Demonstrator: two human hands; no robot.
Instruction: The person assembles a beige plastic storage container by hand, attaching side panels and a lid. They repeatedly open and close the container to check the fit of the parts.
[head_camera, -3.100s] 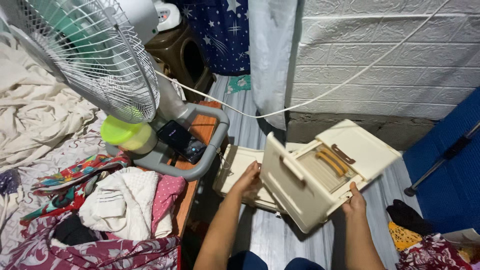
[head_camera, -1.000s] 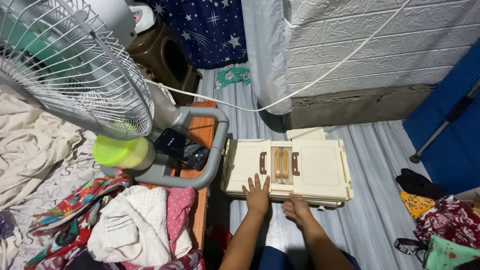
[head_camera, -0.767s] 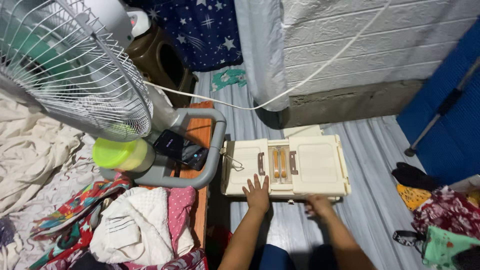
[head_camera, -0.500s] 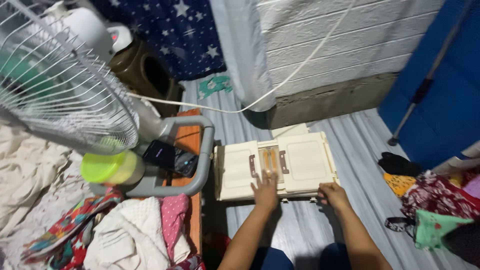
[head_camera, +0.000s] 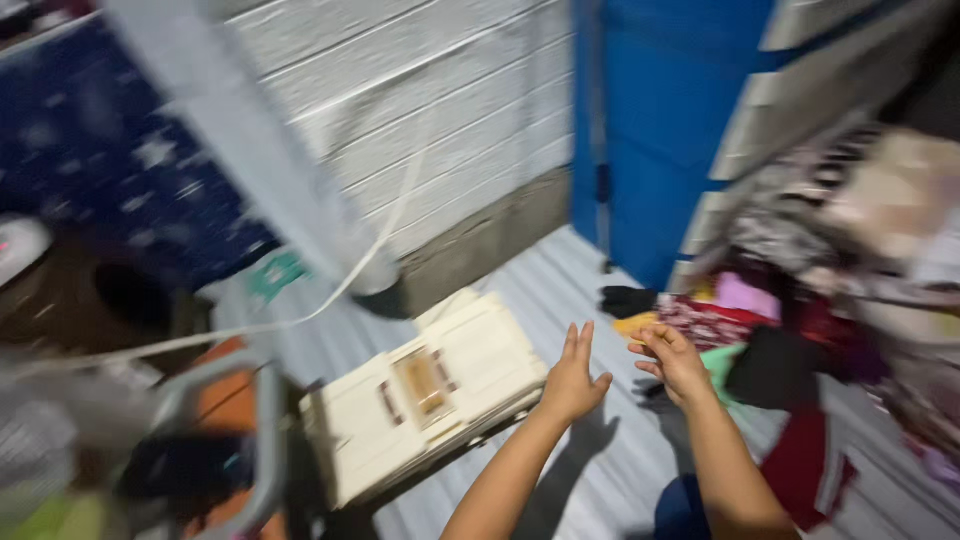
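A cream plastic box (head_camera: 425, 395) with a brown handle and two clasps on its lid lies shut on the grey striped floor. My left hand (head_camera: 573, 375) hovers just right of the box with fingers spread, holding nothing. My right hand (head_camera: 672, 358) is raised beside it, fingers loosely curled and empty, close to a heap of clothes. The whole view is blurred by motion.
A grey fan base (head_camera: 215, 430) stands left of the box. A white cord (head_camera: 330, 295) runs along the white brick wall (head_camera: 420, 110). A blue panel (head_camera: 660, 130) stands at the back. Piled colourful clothes (head_camera: 800, 330) lie to the right.
The view has swung to the right, pushing the fan and box leftwards. Both my hands have come off the box's lid and moved to its right.
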